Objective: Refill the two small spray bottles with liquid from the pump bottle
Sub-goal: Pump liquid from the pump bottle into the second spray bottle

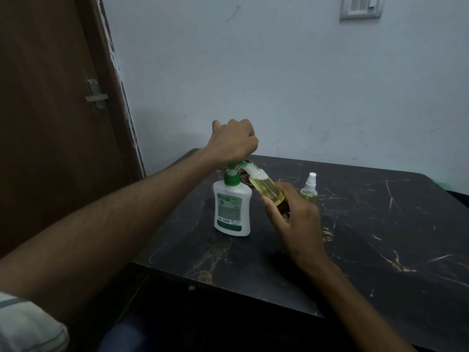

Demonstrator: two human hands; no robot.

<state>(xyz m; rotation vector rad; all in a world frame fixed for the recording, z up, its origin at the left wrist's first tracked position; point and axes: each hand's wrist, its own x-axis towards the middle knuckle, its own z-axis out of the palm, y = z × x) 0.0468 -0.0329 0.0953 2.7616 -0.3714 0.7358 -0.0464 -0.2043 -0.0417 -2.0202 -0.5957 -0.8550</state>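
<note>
Filling step underway. Left hand (232, 141) is fisted, pressing down on the green pump head of the pump bottle (232, 208), which is standing on the tabletop (380, 237). Right hand (291, 219) is gripping the open spray bottle (266, 190), tilting its mouth up to the nozzle; yellow liquid and foam are sitting inside, nearly full by the look of it. Second spray bottle (309, 190) is standing capped just behind, already holding yellowish liquid. Next move likely needs stopping before overflow, then finding the sprayer cap, not visible here.
</note>
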